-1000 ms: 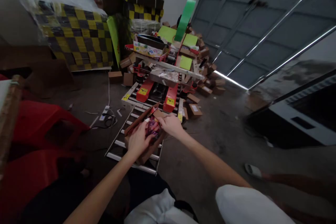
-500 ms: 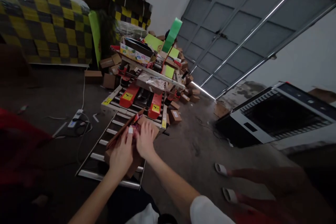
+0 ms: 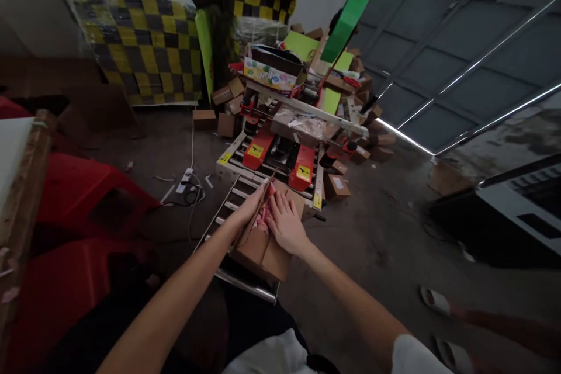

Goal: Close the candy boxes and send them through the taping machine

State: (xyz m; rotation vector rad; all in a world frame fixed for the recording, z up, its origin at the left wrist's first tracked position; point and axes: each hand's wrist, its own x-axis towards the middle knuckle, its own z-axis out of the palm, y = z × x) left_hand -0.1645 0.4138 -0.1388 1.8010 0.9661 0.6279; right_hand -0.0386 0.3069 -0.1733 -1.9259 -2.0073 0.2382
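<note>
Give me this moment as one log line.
left hand: at carton's left edge | right hand: palm down on top | carton: partly open, pink contents showing | beneath: roller conveyor

A roller conveyor (image 3: 246,286) carries a cardboard box (image 3: 256,247).

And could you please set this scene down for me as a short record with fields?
Left hand: at the left flap of the cardboard box, grip unclear
Right hand: laid flat on the right side of the box top, fingers extended
Cardboard box: partly open
Contents: pinkish items, not identifiable
Under box: roller conveyor
Beyond: machine with red blocks and green tape roll
Floor, left: power strip
Floor, right: another person's sandals
</note>
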